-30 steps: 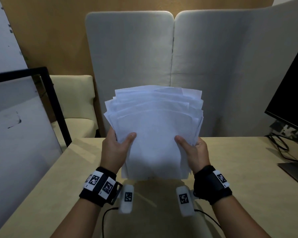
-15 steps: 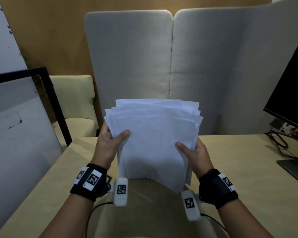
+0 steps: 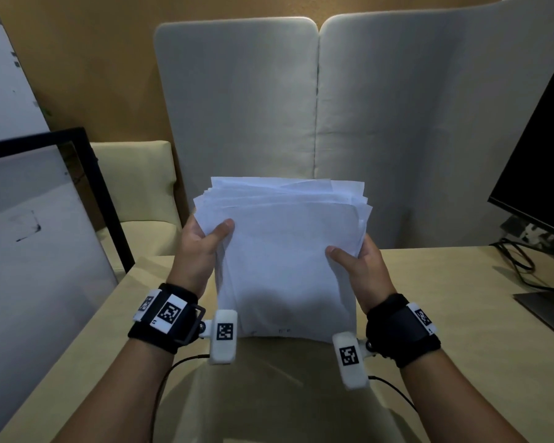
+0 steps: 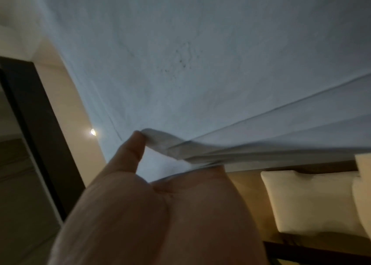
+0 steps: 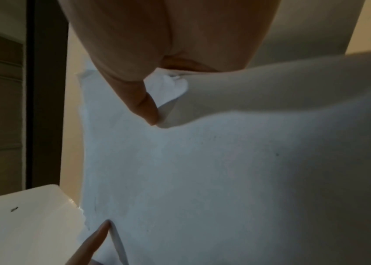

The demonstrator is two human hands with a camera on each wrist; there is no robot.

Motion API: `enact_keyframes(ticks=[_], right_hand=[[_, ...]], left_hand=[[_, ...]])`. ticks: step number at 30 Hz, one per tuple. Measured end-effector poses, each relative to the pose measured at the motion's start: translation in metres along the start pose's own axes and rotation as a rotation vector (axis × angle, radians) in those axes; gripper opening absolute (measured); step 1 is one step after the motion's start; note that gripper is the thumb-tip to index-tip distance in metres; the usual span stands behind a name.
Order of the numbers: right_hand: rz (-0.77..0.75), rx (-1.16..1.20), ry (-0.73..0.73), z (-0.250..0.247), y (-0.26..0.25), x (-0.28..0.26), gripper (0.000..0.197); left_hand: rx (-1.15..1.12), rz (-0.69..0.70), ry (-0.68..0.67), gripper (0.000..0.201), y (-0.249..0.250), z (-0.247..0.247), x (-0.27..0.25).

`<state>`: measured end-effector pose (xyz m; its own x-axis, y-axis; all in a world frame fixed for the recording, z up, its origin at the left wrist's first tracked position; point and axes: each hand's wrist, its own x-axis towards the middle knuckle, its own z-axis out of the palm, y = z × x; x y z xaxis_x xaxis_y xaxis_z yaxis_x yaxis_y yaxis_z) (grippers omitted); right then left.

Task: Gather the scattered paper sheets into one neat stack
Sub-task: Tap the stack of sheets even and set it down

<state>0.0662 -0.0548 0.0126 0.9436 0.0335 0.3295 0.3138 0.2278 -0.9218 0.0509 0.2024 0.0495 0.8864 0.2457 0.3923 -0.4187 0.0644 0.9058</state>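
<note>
A stack of white paper sheets (image 3: 285, 257) stands upright on its lower edge on the beige table (image 3: 461, 346), its top edges slightly uneven. My left hand (image 3: 202, 244) grips the stack's left side, thumb on the near face. My right hand (image 3: 359, 263) grips the right side the same way. In the left wrist view the thumb pinches the sheets' edge (image 4: 180, 150) and the paper (image 4: 202, 71) fills the frame. In the right wrist view the paper (image 5: 225, 179) bends under my thumb; the fingers behind the stack are hidden.
Grey padded partition panels (image 3: 301, 107) stand behind the table. A black monitor (image 3: 541, 155) with cables (image 3: 518, 260) sits at the right. A black-framed whiteboard (image 3: 29, 235) leans at the left, beside a cream chair (image 3: 141, 187).
The stack has dropped from raised in the air down onto the table. Its fanned top edges have drawn closer together. Both hands kept their grip on its sides.
</note>
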Motion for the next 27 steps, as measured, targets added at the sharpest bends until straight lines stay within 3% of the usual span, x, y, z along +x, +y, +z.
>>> enact_keyframes(ticks=[5,15,24,27], right_hand=[[-0.051,-0.055,0.004,0.006,0.003,0.001,0.032],[-0.110,-0.084,0.045,0.012,0.007,-0.006,0.014],[0.030,-0.048,0.021,-0.002,0.027,-0.008,0.022],[0.061,-0.081,0.007,-0.004,0.038,-0.011,0.037]], left_hand=[[0.111,0.128,0.163,0.031,-0.004,0.014,-0.012],[0.219,0.269,0.195,0.030,-0.014,0.029,-0.030],[0.175,0.086,0.177,0.056,-0.036,0.014,-0.025],[0.172,0.002,0.133,0.065,-0.050,0.009,-0.022]])
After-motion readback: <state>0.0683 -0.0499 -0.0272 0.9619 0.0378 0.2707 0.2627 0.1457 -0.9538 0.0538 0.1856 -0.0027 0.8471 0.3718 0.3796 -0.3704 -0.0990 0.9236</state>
